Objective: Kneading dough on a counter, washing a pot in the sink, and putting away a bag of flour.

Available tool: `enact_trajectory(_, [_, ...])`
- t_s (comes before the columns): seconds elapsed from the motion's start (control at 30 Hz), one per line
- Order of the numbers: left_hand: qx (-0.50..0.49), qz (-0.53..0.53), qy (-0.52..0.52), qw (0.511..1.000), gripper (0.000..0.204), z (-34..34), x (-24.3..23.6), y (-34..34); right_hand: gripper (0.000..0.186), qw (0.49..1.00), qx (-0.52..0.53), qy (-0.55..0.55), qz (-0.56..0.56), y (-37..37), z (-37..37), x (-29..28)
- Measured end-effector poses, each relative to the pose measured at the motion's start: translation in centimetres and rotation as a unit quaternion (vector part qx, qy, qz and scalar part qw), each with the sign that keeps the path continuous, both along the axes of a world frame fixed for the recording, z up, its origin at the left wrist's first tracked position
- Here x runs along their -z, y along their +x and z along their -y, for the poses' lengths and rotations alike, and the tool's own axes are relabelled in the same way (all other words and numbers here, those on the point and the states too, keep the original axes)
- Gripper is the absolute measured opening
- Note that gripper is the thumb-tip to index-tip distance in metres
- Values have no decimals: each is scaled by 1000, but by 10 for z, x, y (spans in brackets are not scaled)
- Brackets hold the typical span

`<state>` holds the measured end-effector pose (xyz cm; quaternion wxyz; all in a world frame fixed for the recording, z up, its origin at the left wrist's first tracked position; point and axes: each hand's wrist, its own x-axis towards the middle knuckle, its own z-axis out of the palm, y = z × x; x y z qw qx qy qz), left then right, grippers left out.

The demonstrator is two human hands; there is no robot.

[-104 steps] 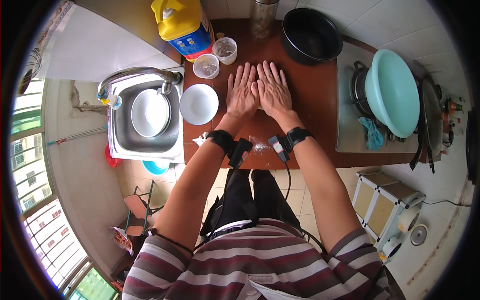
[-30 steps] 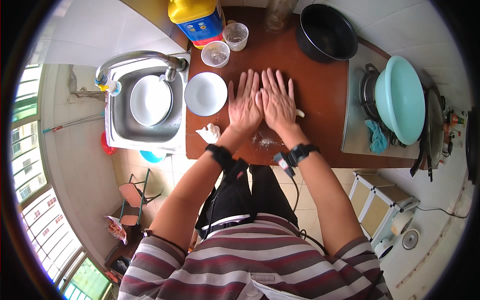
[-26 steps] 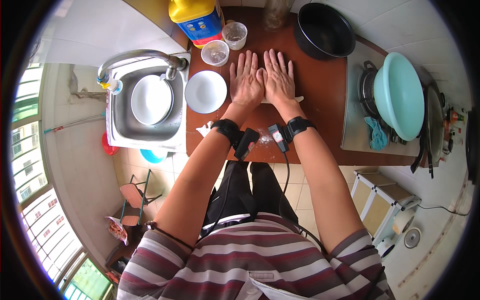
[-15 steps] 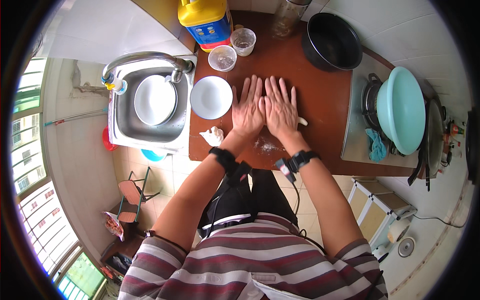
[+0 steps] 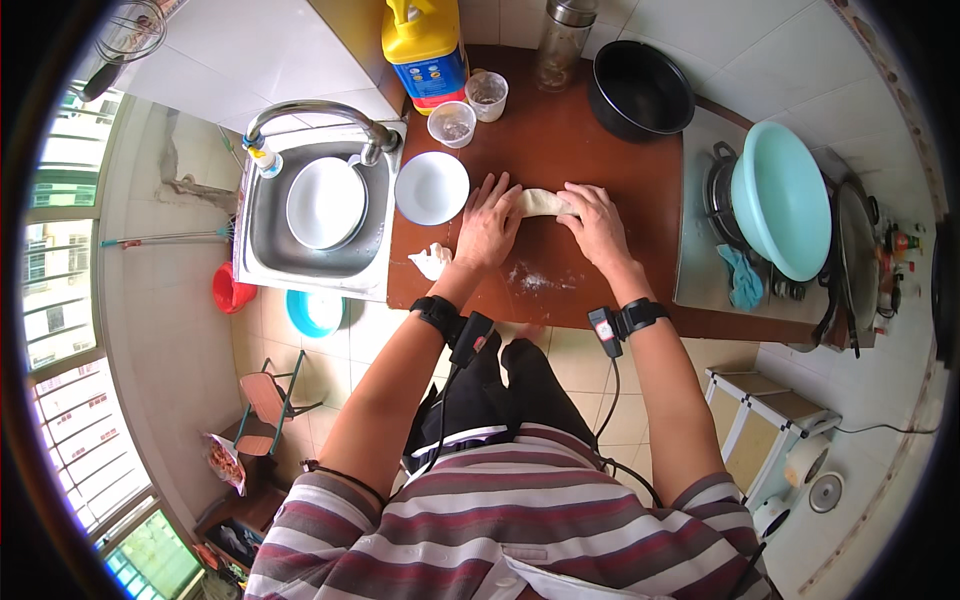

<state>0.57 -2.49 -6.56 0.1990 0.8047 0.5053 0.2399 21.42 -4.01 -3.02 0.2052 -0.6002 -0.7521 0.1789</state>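
Note:
A pale roll of dough (image 5: 544,203) lies crosswise on the brown countertop (image 5: 620,170), its middle bare and its ends under my fingers. My left hand (image 5: 487,225) closes round the left end. At the other end, my right hand (image 5: 598,222) grips the dough with thumb and fingers. White flour (image 5: 533,280) is scattered on the counter between my wrists. Beside my left hand are a white bowl (image 5: 432,188) and a small crumpled white lump (image 5: 432,261) whose kind I cannot make out.
Left of the counter, a sink (image 5: 270,262) holds white dishes. Two clear plastic cups (image 5: 452,124), a yellow jug (image 5: 425,45) and a glass jar (image 5: 562,50) stand at the back. Farther right are a black pot (image 5: 640,92), a turquoise basin (image 5: 785,200) on the stove and a blue cloth (image 5: 741,278).
My hands lay flat and side by side over the dough. They have moved apart to its two ends, fingers curled, and its middle now shows. The view has shifted slightly.

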Motion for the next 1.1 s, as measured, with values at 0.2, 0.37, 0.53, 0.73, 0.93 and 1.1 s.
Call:
enact_trajectory(0.2, [-55, 133, -103, 984, 38, 1, -23, 7, 35, 959, 167, 4, -228, -24, 9, -11])
enact_trajectory(0.37, [-58, 235, -162, 956, 44, -5, -22, 28, 33, 910, 242, -35, -335, -28, -6, -31])
enact_trajectory(0.53, [-81, 325, -340, 879, 41, -27, 3, 23, 38, 931, 172, 15, -323, -55, 1, -10])
enact_trajectory(0.73, [-156, 293, -461, 823, 49, -43, -42, 30, 53, 945, 69, -55, -316, -39, 17, 10])
enact_trajectory(0.93, [-9, 208, -350, 913, 37, -47, -36, 33, 57, 947, 100, -50, -301, -13, -8, 14])
enact_trajectory(1.1, [64, 272, -263, 924, 31, -43, 0, 16, 57, 983, 36, -14, -180, -22, -7, 4])
